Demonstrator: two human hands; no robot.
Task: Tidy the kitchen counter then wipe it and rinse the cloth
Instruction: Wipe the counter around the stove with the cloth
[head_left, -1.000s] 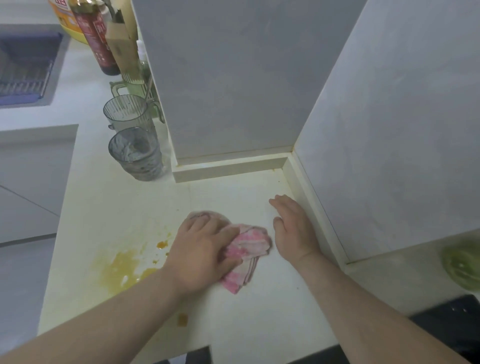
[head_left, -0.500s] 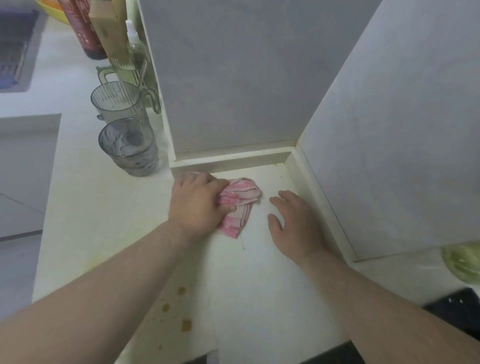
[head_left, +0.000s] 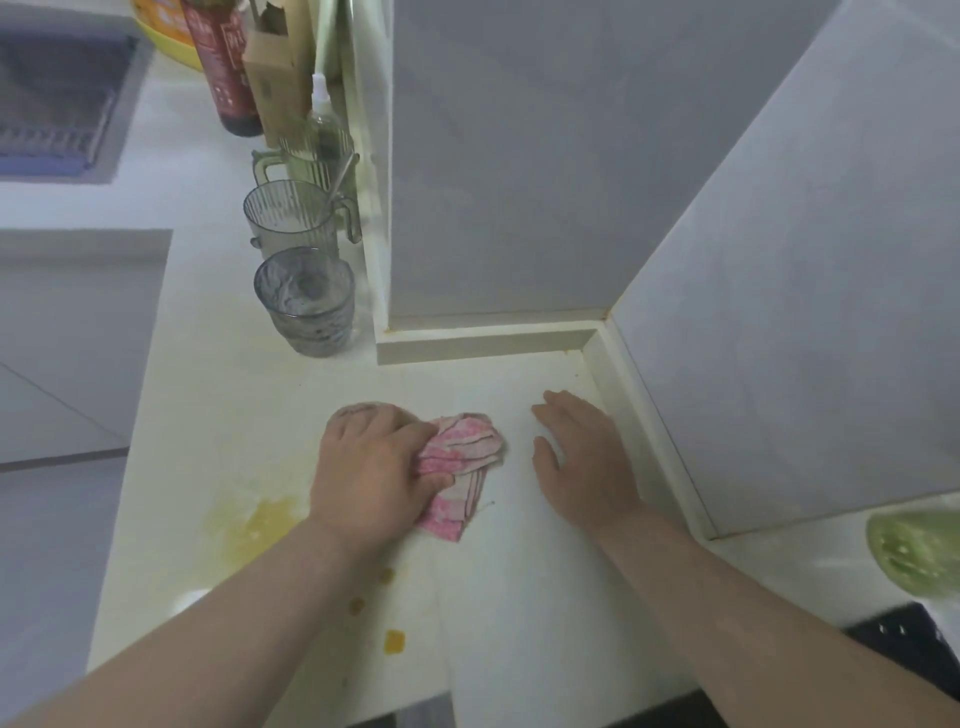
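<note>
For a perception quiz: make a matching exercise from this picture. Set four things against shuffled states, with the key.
Things:
1 cloth
2 right hand
3 glass
4 spill

States:
a flat on the counter, holding nothing
b yellow, left of the left hand
c pink, gripped by the left hand
d grey, upright, clear of both hands

Pairs: 1-c, 2-a, 3-d, 4-b

we see a pink-and-white cloth (head_left: 462, 457), crumpled into a bunch, lying on the pale counter (head_left: 519, 597) near its back right corner. yellow stains (head_left: 260, 525), perhaps sauce, mark the counter toward its left edge.
</note>
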